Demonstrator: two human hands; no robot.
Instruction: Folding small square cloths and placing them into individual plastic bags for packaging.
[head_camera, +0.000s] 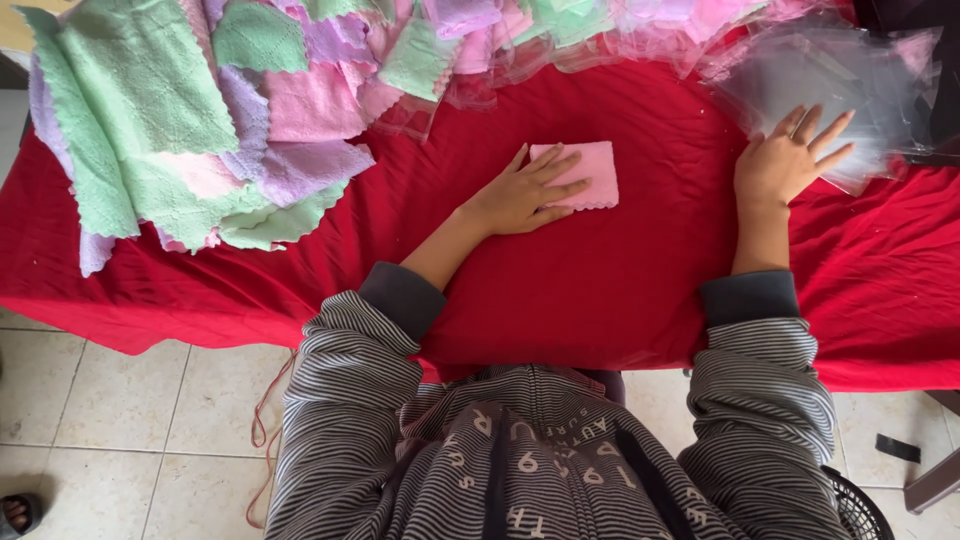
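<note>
A small folded pink cloth (592, 170) lies on the red table cover (620, 270) near the middle. My left hand (525, 192) rests flat on the cloth's left part, fingers spread. My right hand (785, 160) lies open, fingers apart, on the near edge of a stack of clear plastic bags (840, 75) at the right. Neither hand grips anything.
A large heap of green, pink and lilac cloths (200, 130) covers the table's left and back. More clear bags and cloths lie along the far edge. Tiled floor (120, 410) lies below the table's near edge; a dark basket (860, 510) stands at lower right.
</note>
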